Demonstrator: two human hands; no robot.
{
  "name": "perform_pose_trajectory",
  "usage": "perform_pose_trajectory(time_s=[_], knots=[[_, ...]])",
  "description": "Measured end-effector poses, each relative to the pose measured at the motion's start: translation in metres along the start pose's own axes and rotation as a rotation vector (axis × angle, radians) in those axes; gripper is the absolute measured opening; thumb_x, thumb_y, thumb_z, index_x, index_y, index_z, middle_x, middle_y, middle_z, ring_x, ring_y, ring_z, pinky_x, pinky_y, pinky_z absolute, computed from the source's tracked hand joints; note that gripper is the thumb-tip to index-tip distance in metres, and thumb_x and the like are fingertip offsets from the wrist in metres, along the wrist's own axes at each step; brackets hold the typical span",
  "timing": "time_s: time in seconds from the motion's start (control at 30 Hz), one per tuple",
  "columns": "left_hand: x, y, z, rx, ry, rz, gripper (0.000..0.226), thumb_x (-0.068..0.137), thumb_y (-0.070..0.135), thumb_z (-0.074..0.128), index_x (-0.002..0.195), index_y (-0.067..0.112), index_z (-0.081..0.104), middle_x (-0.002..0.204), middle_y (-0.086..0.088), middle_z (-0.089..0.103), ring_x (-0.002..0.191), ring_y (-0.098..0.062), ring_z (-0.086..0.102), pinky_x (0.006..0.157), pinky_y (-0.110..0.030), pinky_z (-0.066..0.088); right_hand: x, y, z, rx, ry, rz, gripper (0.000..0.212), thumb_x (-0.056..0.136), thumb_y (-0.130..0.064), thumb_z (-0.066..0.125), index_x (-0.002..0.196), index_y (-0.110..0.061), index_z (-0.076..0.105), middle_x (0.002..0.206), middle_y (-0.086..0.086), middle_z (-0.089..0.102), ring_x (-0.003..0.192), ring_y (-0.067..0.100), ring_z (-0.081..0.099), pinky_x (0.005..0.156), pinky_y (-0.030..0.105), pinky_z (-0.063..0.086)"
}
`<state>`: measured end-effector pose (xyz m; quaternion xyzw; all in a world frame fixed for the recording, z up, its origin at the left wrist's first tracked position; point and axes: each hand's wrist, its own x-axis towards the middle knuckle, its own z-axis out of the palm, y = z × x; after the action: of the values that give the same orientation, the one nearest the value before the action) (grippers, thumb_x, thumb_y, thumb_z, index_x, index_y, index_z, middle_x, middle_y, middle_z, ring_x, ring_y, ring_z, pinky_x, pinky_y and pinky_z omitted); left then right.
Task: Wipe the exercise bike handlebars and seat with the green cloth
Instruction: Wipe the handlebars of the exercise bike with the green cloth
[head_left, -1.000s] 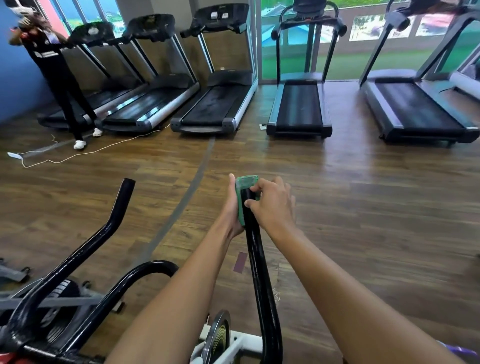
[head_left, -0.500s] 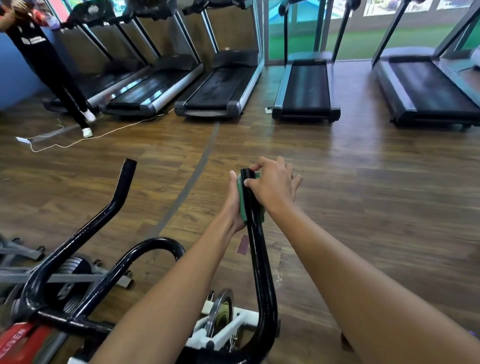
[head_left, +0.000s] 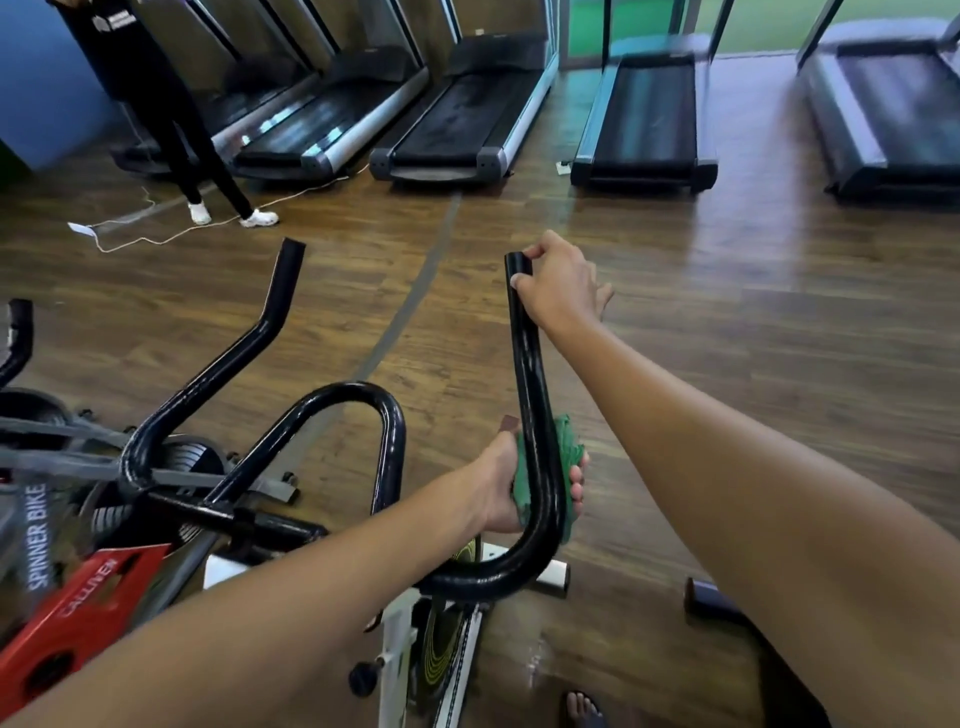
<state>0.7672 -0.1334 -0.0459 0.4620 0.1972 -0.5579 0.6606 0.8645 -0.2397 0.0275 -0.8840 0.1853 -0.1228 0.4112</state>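
In the head view, the green cloth (head_left: 566, 457) is clamped around the handlebar (head_left: 535, 415) by the left hand (head_left: 514, 486), for wiping. Above this grip, the bar end is held closed in the right hand (head_left: 558, 286), probably for steadiness.

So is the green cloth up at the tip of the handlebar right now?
No, the green cloth is wrapped low on the handlebar in the left hand; the right hand holds the tip bare.

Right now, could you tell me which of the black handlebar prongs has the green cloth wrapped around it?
The right prong, gripped at its tip by the right hand; the left hand holds the green cloth around it. The other prongs are bare.
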Motion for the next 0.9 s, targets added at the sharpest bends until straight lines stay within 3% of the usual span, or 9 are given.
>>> perform_pose_trajectory(time_s=[0.2, 0.3, 0.37, 0.47, 0.6, 0.7, 0.8, 0.83, 0.9], knots=[[-0.029, -0.023, -0.008, 0.478, -0.07, -0.297, 0.049, 0.1, 0.042, 0.034, 0.083, 0.003, 0.058, 0.067, -0.009, 0.061, 0.052, -0.018, 0.058, 0.054, -0.025, 0.051, -0.015, 0.006, 0.01, 0.052, 0.049, 0.0, 0.023, 0.099, -0.026, 0.057, 0.122, -0.029, 0.056, 0.119, 0.003, 0.063, 0.116, 0.027, 0.053, 0.102, 0.048, 0.027], [-0.044, -0.015, -0.02, 0.876, -0.087, -0.383, 0.055, 0.105, 0.044, 0.03, 0.088, -0.001, 0.058, 0.069, -0.011, 0.063, 0.055, -0.019, 0.063, 0.052, -0.026, 0.056, -0.018, 0.007, 0.014, 0.131, 0.022, 0.046, 0.032, 0.098, -0.021, 0.055, 0.126, -0.034, 0.055, 0.116, 0.004, 0.064, 0.113, 0.026, 0.055, 0.095, 0.042, 0.026], [-0.051, -0.009, -0.024, 1.146, -0.11, -0.427, 0.057, 0.106, 0.042, 0.031, 0.091, -0.005, 0.06, 0.073, -0.014, 0.064, 0.057, -0.021, 0.062, 0.052, -0.026, 0.057, -0.02, 0.011, 0.011, 0.197, -0.056, 0.1, 0.045, 0.092, -0.016, 0.056, 0.131, -0.04, 0.055, 0.111, 0.004, 0.067, 0.111, 0.027, 0.06, 0.104, 0.044, 0.034], [-0.053, -0.007, -0.028, 1.282, -0.133, -0.505, 0.056, 0.105, 0.042, 0.033, 0.095, -0.005, 0.062, 0.078, -0.017, 0.063, 0.059, -0.023, 0.061, 0.055, -0.027, 0.057, -0.034, 0.032, 0.01, 0.287, -0.161, 0.104, 0.048, 0.092, -0.013, 0.062, 0.135, -0.033, 0.057, 0.109, -0.005, 0.066, 0.108, 0.021, 0.063, 0.103, 0.05, 0.047], [-0.052, -0.009, -0.028, 1.26, -0.048, -0.381, 0.06, 0.104, 0.042, 0.029, 0.102, -0.009, 0.061, 0.091, -0.026, 0.063, 0.069, -0.028, 0.063, 0.065, -0.032, 0.059, -0.065, 0.047, 0.02, 0.244, -0.141, 0.073, 0.034, 0.092, -0.014, 0.061, 0.12, -0.033, 0.067, 0.125, -0.001, 0.065, 0.11, 0.022, 0.064, 0.099, 0.049, 0.05], [-0.065, -0.009, -0.028, 1.294, -0.017, -0.372, 0.069, 0.105, 0.051, 0.022, 0.098, -0.005, 0.061, 0.076, -0.017, 0.063, 0.06, -0.024, 0.059, 0.058, -0.03, 0.054, -0.085, 0.046, 0.025, 0.248, -0.088, 0.075, 0.029, 0.091, -0.02, 0.061, 0.115, -0.034, 0.068, 0.125, -0.001, 0.065, 0.112, 0.024, 0.062, 0.1, 0.051, 0.047], [-0.079, -0.011, -0.022, 1.394, 0.041, -0.293, 0.062, 0.106, 0.048, 0.02, 0.097, 0.001, 0.059, 0.08, -0.018, 0.062, 0.057, -0.023, 0.059, 0.055, -0.03, 0.053, -0.105, 0.046, 0.024, 0.265, -0.053, 0.054, 0.022, 0.087, -0.028, 0.059, 0.103, -0.04, 0.066, 0.122, 0.0, 0.065, 0.115, 0.021, 0.059, 0.102, 0.052, 0.045], [-0.082, -0.012, -0.019, 1.454, 0.09, -0.184, 0.056, 0.108, 0.043, 0.02, 0.099, 0.004, 0.059, 0.086, -0.019, 0.065, 0.063, -0.024, 0.064, 0.061, -0.031, 0.055, -0.113, 0.044, 0.019, 0.29, -0.048, 0.043, 0.018, 0.087, -0.031, 0.058, 0.1, -0.04, 0.065, 0.118, -0.001, 0.066, 0.112, 0.019, 0.06, 0.1, 0.051, 0.047], [-0.084, -0.013, -0.019, 1.586, 0.259, 0.109, 0.056, 0.108, 0.043, 0.019, 0.117, 0.007, 0.061, 0.117, -0.02, 0.066, 0.097, -0.03, 0.067, 0.087, -0.035, 0.052, -0.13, 0.039, 0.005, 0.448, -0.033, 0.001, 0.013, 0.093, -0.027, 0.059, 0.099, -0.035, 0.067, 0.107, -0.004, 0.07, 0.102, 0.013, 0.064, 0.092, 0.039, 0.053]])
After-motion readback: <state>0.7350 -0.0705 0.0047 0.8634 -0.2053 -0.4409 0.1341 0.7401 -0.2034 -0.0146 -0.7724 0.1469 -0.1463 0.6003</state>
